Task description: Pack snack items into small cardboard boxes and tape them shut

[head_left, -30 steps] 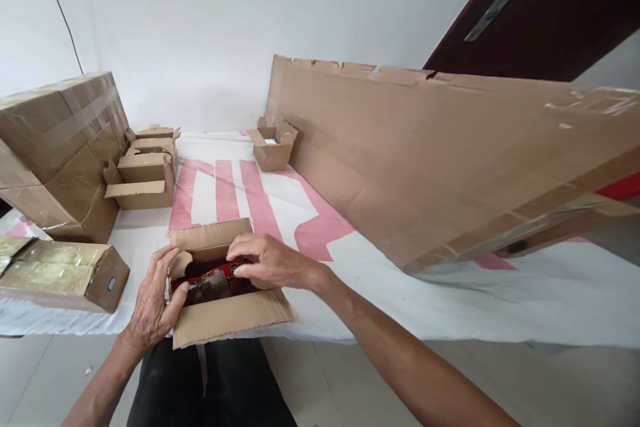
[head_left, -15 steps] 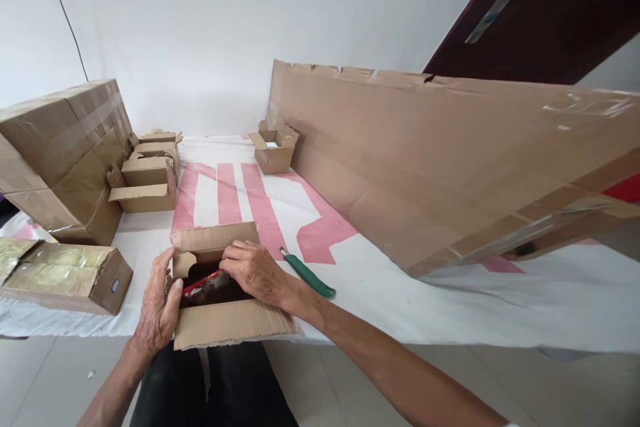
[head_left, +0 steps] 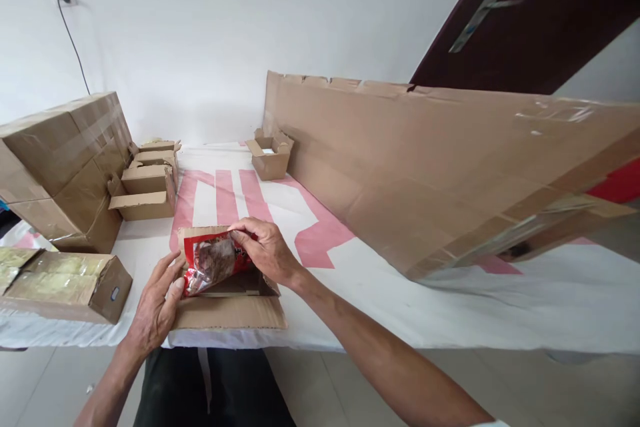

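Observation:
A red plastic packet [head_left: 213,260] with a brownish picture is tilted up, partly out of the open cardboard box [head_left: 230,313] at the near table edge. My right hand [head_left: 265,250] pinches the packet's upper right edge between thumb and fingers. At the box's left side my left hand [head_left: 155,300] grips the wall, its thumb beside the packet's lower left corner. Part of the box's inside is visible below the packet and looks dark. The packet covers much of the far flap.
Several open small boxes [head_left: 145,203] stand by stacked taped cartons [head_left: 75,173] on the left. A longer taped box [head_left: 60,283] lies nearer. Another small open box [head_left: 270,163] stands against a large cardboard sheet [head_left: 400,173] on the right.
My right hand has lifted the packet from inside the box so its printed front faces me. My left hand stays at the box's left side. The green-handled tool seen earlier is now hidden.

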